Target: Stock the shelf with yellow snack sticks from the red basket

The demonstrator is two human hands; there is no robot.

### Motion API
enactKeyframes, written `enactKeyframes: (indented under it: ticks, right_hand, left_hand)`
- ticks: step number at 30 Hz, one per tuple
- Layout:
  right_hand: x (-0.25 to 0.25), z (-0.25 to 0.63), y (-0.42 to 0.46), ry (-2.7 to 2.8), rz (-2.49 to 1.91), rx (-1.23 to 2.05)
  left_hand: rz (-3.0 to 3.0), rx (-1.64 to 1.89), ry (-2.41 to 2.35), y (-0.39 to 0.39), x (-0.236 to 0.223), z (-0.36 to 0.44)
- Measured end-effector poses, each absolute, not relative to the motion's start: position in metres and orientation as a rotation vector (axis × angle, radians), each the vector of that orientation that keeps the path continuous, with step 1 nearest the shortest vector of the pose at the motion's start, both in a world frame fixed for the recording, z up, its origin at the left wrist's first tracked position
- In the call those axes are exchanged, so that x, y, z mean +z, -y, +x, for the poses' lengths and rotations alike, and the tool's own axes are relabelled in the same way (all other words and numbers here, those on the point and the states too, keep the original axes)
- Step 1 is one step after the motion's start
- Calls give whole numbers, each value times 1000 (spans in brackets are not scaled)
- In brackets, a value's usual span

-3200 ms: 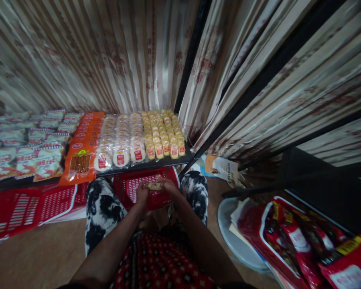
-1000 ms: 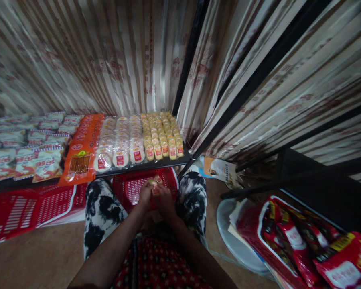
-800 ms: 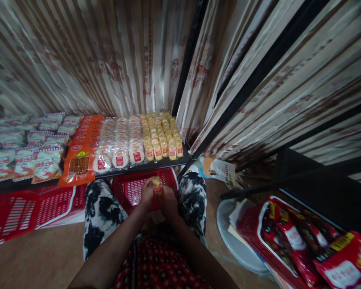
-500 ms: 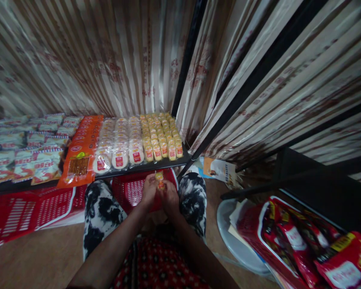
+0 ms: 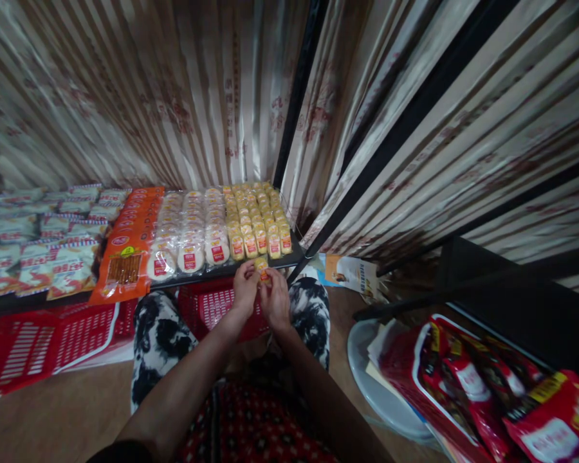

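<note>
A small yellow snack packet [image 5: 261, 267] with a red label is pinched between both my hands, just in front of the shelf edge. My left hand [image 5: 246, 287] grips its left side, and my right hand [image 5: 276, 297] closes on its right side. Directly beyond stand rows of matching yellow snack packets [image 5: 258, 222] on the black shelf [image 5: 193, 278]. Left of those are rows of round white wrapped crackers [image 5: 192, 257]. Below my hands, a red basket [image 5: 212, 307] sits between my knees, partly covered by my arms.
Orange pretzel-stick bags [image 5: 125, 251] and white-and-blue snack bags [image 5: 72, 270] fill the shelf's left side. Another red basket [image 5: 53, 337] lies beneath. At right, a basket of red packets [image 5: 473, 379] stands by a grey round stool [image 5: 367, 360]. Black frame poles [image 5: 367, 186] slant before a curtain.
Both hands have moved forward and up with the yellow snack packet, from over the red basket to the shelf's front edge. The view has shifted slightly.
</note>
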State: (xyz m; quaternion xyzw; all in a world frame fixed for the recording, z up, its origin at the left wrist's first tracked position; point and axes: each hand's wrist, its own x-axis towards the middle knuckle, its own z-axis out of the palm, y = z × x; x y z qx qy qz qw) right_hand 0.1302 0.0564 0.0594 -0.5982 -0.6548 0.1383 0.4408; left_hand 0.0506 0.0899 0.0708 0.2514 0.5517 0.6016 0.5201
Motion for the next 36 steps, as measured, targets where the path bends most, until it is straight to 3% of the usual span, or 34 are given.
enactKeyframes:
  ticks: [12,28,36]
  right_hand:
    - [60,128,-79,1623,-1452,290]
    - [53,125,-98,1614,-1462,264]
    - [44,127,-103,1609,-1467,284]
  left_hand:
    - [710,1473,-1375,-112,96,56]
    - [1027,1355,-1514,-121,85,54]
    - [1612,1360,-1592,-117,69,47]
